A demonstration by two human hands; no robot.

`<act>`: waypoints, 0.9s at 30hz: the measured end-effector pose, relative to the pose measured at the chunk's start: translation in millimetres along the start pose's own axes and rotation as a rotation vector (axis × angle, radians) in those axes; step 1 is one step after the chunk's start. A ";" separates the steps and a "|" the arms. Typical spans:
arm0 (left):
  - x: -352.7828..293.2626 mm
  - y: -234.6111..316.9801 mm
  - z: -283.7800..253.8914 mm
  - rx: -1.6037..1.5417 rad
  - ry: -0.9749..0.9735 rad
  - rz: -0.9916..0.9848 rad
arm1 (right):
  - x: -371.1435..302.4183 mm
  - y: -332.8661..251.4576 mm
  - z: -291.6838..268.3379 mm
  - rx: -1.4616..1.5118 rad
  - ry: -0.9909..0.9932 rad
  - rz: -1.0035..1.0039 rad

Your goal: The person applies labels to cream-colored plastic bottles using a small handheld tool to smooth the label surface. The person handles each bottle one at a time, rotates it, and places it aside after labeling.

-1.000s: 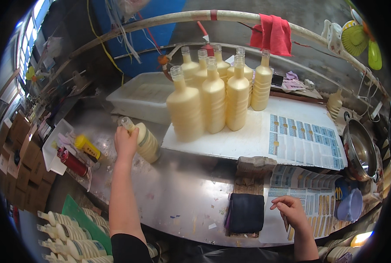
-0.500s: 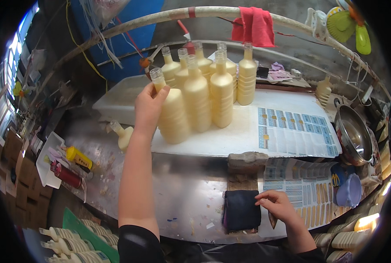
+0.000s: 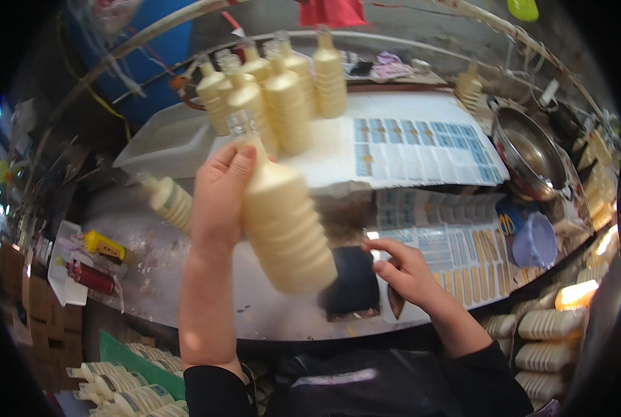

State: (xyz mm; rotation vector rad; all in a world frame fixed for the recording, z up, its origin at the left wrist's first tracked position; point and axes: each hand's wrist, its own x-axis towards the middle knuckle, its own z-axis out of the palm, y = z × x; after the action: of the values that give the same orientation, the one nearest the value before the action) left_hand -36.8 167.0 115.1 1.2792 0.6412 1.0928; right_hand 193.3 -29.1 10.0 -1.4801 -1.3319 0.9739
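Observation:
My left hand [image 3: 223,191] is closed round the neck of a cream-coloured ribbed bottle [image 3: 286,222]. The bottle has a clear threaded mouth and hangs tilted in the air above the metal bench. My right hand [image 3: 409,270] is to its right, beside a folded dark cloth [image 3: 356,281], index finger stretched out and the others curled. From under its palm sticks a brown, pointed, blade-like piece [image 3: 395,303]; the grip on it is mostly hidden. Behind the held bottle, several similar bottles [image 3: 288,104] stand upright on a white board [image 3: 331,163].
Printed label sheets [image 3: 422,149] lie on the board, with more sheets [image 3: 463,260] below. A metal pan [image 3: 529,149] and purple basin [image 3: 535,241] stand right. Left are a lying bottle [image 3: 169,201] and a white tray [image 3: 61,278] with containers. Bottles fill both lower corners.
My left hand has lifted the bottle off the board and brought it nearer, over the bench. My right hand stays by the dark cloth. The whole view has shifted.

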 end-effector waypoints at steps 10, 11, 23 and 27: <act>-51.4 -133.3 77.2 0.289 -0.044 -0.126 | 4.2 21.3 -4.5 -0.051 -0.034 0.274; -68.0 -146.8 71.3 0.310 -0.110 -0.115 | 5.2 25.7 -0.8 -0.004 -0.015 0.255; -104.5 -151.7 68.9 0.275 0.091 -0.275 | -67.8 72.2 -54.6 -0.306 0.312 0.225; -105.8 -160.4 64.3 0.244 0.057 -0.228 | -137.3 91.5 -63.8 -0.735 0.307 0.066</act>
State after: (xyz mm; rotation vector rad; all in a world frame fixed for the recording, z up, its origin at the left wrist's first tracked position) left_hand 23.0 55.7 -43.3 1.3473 0.9622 0.8849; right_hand 265.1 -174.7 -60.3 -2.1245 -1.4867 0.2566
